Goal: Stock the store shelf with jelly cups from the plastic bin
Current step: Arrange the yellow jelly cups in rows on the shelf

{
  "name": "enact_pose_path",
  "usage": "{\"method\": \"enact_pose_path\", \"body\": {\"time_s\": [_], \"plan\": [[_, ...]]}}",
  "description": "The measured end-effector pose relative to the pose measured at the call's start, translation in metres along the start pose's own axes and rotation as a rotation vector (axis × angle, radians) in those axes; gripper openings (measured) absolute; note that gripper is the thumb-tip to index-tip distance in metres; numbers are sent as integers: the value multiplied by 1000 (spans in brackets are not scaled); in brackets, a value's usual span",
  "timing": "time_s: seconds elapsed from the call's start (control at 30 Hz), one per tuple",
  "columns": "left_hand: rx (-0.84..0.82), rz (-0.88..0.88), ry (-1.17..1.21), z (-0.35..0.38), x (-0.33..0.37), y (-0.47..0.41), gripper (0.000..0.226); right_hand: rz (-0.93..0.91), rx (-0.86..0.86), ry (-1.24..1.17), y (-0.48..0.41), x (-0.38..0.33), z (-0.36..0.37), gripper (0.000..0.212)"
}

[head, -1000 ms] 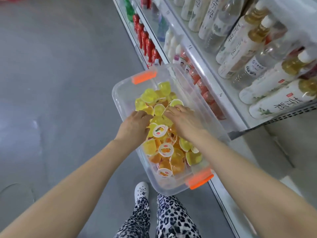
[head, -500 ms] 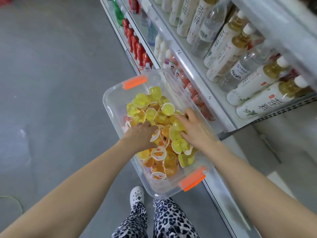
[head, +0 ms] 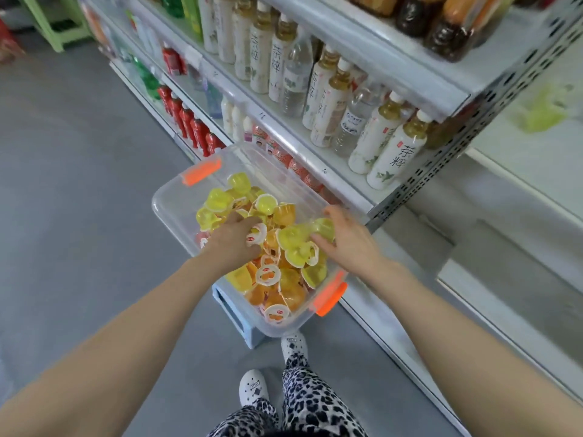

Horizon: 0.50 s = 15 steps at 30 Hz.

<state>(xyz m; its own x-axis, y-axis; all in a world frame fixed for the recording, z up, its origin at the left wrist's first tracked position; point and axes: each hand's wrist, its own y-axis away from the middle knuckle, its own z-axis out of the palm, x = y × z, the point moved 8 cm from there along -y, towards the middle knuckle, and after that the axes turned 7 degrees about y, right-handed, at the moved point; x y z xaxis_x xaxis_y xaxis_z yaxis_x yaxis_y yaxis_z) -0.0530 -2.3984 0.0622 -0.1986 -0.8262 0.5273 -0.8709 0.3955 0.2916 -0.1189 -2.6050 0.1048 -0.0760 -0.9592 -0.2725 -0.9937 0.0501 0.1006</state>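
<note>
In the plastic bin (head: 167, 197), the left hand (head: 235, 241) curls round jelly cups (head: 268, 275), while the right hand (head: 348, 241) pinches a yellow cup (head: 323, 228) at the bin's shelf-side wall, nearer the shelf (head: 340, 187).

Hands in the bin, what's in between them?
Jelly cups, mostly yellow, fill the gap between the left hand and the right hand, inside the bin. The head view shows it.

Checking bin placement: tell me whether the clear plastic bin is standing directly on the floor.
No, the clear plastic bin rests on a light blue stool, which holds it up off the grey floor.
</note>
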Motion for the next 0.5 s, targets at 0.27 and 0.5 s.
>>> {"method": "enact_pose_path", "body": {"time_s": [0.27, 0.5], "plan": [[145, 280, 149, -33, 80, 30, 57, 118, 222, -123, 71, 33, -79, 49], [114, 515, 212, -36, 183, 45, 54, 296, 427, -179, 135, 84, -161, 58]]}}
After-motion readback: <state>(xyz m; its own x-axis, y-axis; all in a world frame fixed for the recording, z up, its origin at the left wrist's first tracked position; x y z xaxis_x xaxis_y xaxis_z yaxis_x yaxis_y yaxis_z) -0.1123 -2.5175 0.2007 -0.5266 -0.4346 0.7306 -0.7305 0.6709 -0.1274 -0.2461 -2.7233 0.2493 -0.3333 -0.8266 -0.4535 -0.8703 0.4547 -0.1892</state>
